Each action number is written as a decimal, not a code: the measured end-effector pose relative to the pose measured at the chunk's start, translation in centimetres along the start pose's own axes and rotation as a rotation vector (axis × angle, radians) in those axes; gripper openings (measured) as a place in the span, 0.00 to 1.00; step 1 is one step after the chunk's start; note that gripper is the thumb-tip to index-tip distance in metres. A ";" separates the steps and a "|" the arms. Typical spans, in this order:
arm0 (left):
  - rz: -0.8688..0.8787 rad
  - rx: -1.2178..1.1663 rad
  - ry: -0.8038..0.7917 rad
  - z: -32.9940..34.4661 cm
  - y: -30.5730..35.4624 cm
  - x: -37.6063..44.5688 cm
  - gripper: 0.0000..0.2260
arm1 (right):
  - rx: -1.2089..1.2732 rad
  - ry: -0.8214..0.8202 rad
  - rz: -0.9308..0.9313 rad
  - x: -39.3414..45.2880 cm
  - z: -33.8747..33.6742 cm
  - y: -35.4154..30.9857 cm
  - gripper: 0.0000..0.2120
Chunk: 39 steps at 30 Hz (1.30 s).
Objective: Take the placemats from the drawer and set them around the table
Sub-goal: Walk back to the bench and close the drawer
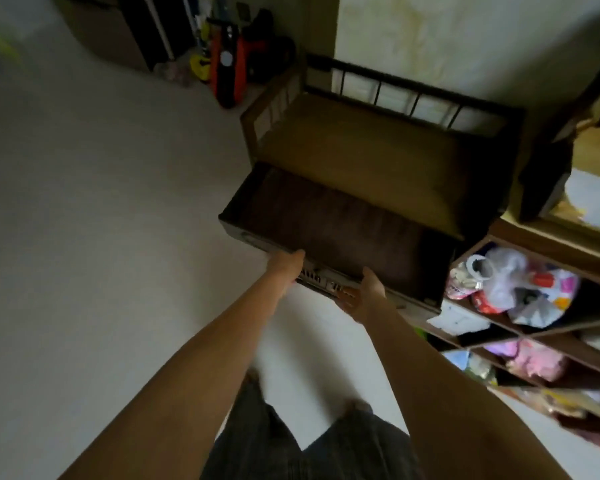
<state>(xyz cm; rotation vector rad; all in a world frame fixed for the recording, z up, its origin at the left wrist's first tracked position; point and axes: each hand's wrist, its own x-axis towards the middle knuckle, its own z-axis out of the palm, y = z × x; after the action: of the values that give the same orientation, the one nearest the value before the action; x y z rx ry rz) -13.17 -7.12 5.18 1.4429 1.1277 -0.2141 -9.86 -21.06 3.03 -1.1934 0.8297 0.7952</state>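
We stand over an open dark wooden drawer [326, 216] pulled out from beneath a bench seat [361, 157]. Dark brown ribbed placemats [343, 223] fill its inside. Our left hand [288, 268] and right hand [371, 292] curl over the drawer's near front edge, gripping it. No writing is legible through the blur.
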 end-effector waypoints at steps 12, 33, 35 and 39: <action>-0.258 -0.366 -0.218 -3.1 0.2 8.0 0.23 | 0.212 0.245 -0.050 3.4 3.8 1.3 0.15; -0.287 -0.152 -0.292 -3.4 6.8 8.8 0.18 | 0.251 0.310 -0.069 2.7 6.3 -2.3 0.04; -0.285 -0.147 -0.303 -3.0 7.7 8.8 0.18 | 0.260 0.308 -0.101 2.9 6.5 -3.4 0.02; -0.270 -0.264 -0.313 -2.1 8.3 9.6 0.16 | 0.300 0.298 -0.117 3.6 6.2 -5.0 0.04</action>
<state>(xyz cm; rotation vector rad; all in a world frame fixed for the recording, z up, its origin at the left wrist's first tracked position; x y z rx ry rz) -3.36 1.15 4.42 0.9829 1.0446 -0.4472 -3.02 -15.66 3.16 -1.0922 1.0708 0.3841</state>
